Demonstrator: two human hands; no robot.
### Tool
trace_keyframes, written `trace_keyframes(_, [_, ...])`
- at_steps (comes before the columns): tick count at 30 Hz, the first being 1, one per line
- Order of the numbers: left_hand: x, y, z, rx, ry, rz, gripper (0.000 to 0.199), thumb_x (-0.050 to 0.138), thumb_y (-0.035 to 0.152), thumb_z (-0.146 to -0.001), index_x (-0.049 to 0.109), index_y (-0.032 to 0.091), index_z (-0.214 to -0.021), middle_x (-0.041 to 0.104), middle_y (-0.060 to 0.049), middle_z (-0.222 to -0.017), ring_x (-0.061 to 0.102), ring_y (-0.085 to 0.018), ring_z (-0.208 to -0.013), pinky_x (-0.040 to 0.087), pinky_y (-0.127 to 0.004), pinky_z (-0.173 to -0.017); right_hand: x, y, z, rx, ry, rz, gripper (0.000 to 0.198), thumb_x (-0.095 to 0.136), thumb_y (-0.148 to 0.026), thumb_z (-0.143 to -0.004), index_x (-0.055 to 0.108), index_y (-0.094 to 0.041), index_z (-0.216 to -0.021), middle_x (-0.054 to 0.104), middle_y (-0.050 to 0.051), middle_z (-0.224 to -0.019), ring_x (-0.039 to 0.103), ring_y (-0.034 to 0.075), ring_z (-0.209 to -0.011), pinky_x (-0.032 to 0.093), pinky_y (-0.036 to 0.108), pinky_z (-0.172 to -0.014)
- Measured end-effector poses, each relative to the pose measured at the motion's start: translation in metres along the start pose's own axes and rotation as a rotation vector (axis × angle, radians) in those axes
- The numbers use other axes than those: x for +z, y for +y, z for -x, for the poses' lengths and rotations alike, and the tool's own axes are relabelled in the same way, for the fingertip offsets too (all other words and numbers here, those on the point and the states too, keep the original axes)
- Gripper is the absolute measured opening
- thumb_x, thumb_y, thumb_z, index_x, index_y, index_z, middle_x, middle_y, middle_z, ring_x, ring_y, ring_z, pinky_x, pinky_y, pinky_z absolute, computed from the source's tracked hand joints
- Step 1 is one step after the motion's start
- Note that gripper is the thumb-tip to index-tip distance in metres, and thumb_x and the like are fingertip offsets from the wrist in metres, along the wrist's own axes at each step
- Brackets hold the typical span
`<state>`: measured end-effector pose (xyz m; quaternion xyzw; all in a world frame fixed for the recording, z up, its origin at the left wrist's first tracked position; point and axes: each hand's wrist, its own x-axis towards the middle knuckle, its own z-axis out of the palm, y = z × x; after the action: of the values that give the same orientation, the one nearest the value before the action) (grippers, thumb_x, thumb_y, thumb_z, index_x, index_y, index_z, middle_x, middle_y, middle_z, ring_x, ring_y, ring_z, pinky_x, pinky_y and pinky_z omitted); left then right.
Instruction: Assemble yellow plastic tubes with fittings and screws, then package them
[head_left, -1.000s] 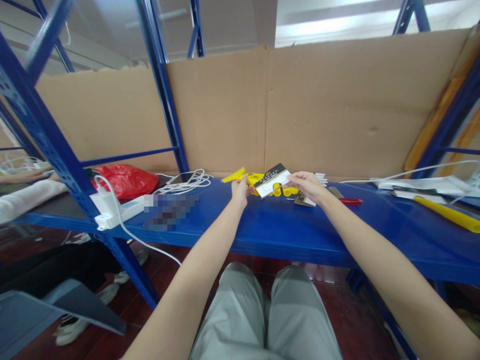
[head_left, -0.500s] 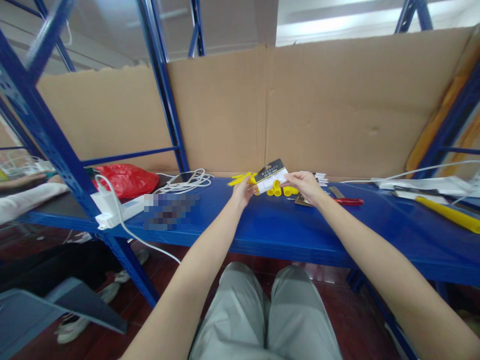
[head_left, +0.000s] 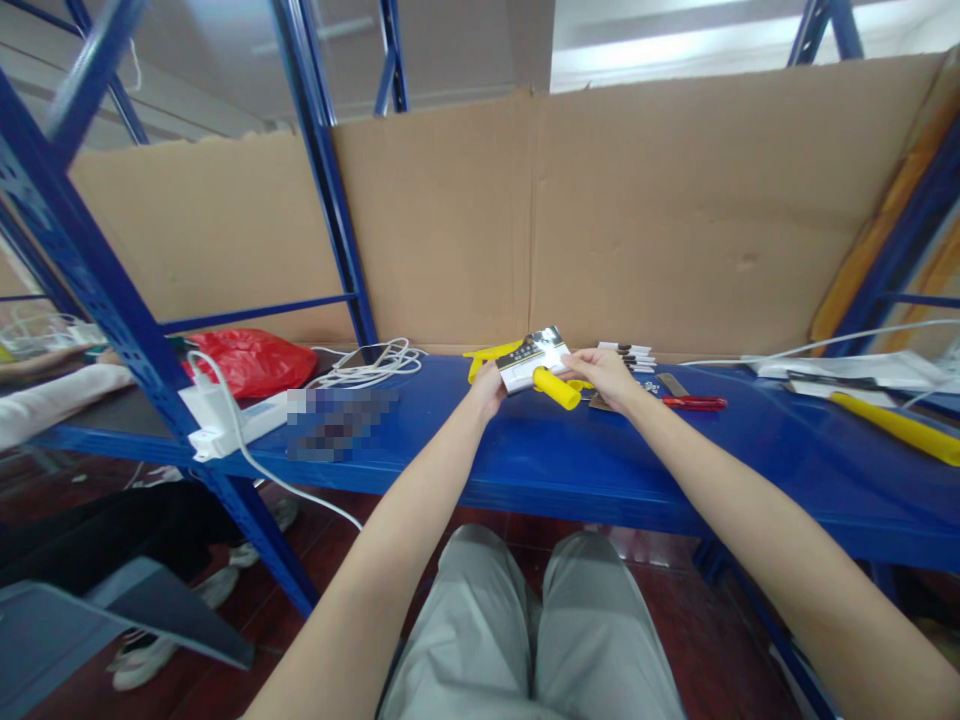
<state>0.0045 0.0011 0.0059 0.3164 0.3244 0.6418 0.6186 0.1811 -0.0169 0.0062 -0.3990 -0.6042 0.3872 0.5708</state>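
In the head view, a card (head_left: 534, 358), dark at its far end and white at the near one, is held over the blue table (head_left: 555, 455). Its left edge is grasped by the left hand (head_left: 489, 388), with the fingers mostly hidden. Its right edge is met by the right hand (head_left: 598, 371), whose thumb and fingertips are brought together there in what looks like a light pinch.

The card is judged to be very light, thin and fairly stiff, yet easily creased; a faint gloss suggests that it may slip a little. It is best taken by the edges, with slight pressure, so that the face is not bent or smudged.

A yellow tube (head_left: 556, 389) is seen at the card's near edge, pointed towards the person. It looks light and smooth, and could roll if let loose; whether it is gripped or merely lies there cannot be told. More yellow pieces (head_left: 491, 352) are partly hidden beyond the left hand, and access from that side may be hampered by them.

Beyond the right hand, white sticks (head_left: 636, 356) are grouped, and a red tool (head_left: 695, 403) is laid near a grey strip (head_left: 673, 384). Farther left, a power strip (head_left: 247, 420) and coiled cable (head_left: 386, 362) are set well apart from the card.
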Motion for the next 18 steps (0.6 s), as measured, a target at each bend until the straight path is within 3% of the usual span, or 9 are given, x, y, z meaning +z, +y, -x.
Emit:
trace_keyframes(3, [0.0018,0.0014,0.0021,-0.026,-0.067,-0.003,0.002,0.069,0.017,-0.083,0.069,0.016,-0.082,0.075,-0.009,-0.082,0.073,-0.022,-0.077,0.058,-0.031,-0.071,0.0000,0.0008,-0.0004,-0.020,0.004,-0.009,0.026,0.084,-0.043,-0.067,0.071,-0.020,-0.066,0.075,0.005,-0.069,0.072,0.020,-0.070,0.060,0.032,-0.073])
trace_keyframes(8, [0.0005,0.0040,0.0015,-0.019,-0.103,0.031,0.021,0.062,0.037,-0.090,0.068,0.017,-0.086,0.076,-0.010,-0.089,0.073,-0.023,-0.086,0.058,-0.032,-0.074,-0.0002,0.0012,-0.0009,0.001,0.012,-0.005,0.021,0.081,-0.037,-0.073,0.070,-0.019,-0.067,0.075,0.007,-0.072,0.073,0.019,-0.071,0.059,0.031,-0.077])
trace_keyframes(12, [-0.0002,0.0035,-0.0006,-0.020,-0.068,0.048,0.029,0.047,0.032,-0.097,0.065,0.016,-0.079,0.075,-0.009,-0.084,0.073,-0.020,-0.083,0.057,-0.029,-0.072,0.0029,0.0003,0.0005,0.001,0.009,-0.011,0.021,0.082,-0.037,-0.071,0.071,-0.020,-0.066,0.075,0.006,-0.072,0.072,0.018,-0.068,0.059,0.032,-0.077])
trace_keyframes(18, [-0.0002,0.0001,-0.0048,0.049,0.014,0.023,0.013,0.062,0.028,-0.087,0.066,0.018,-0.095,0.074,-0.006,-0.089,0.071,-0.018,-0.072,0.057,-0.030,-0.069,0.0026,0.0021,0.0001,0.000,0.030,-0.012,0.022,0.081,-0.038,-0.073,0.069,-0.020,-0.066,0.076,0.006,-0.072,0.072,0.019,-0.070,0.060,0.032,-0.074])
